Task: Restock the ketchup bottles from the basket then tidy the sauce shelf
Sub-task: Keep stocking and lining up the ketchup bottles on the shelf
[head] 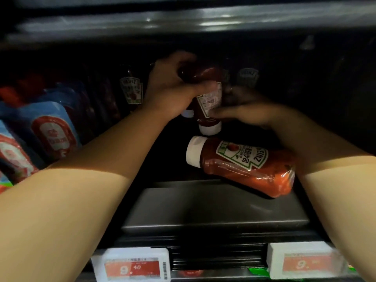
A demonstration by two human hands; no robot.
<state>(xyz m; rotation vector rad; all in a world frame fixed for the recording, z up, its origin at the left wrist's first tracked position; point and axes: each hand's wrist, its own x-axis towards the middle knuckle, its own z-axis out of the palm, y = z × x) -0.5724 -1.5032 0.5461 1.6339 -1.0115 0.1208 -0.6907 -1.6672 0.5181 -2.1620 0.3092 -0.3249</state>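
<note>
Both forearms are bare, and the right hand (240, 110) wears a finger ring (231, 89).

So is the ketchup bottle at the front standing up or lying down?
Lying down. The front ketchup bottle rests on its side on the shelf, white cap pointing left, label facing up.

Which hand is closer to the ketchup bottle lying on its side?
Right. The right hand sits just above the lying bottle, its forearm passing beside it. The left hand is farther up and left, gripping the upright bottle that both hands hold.
</note>
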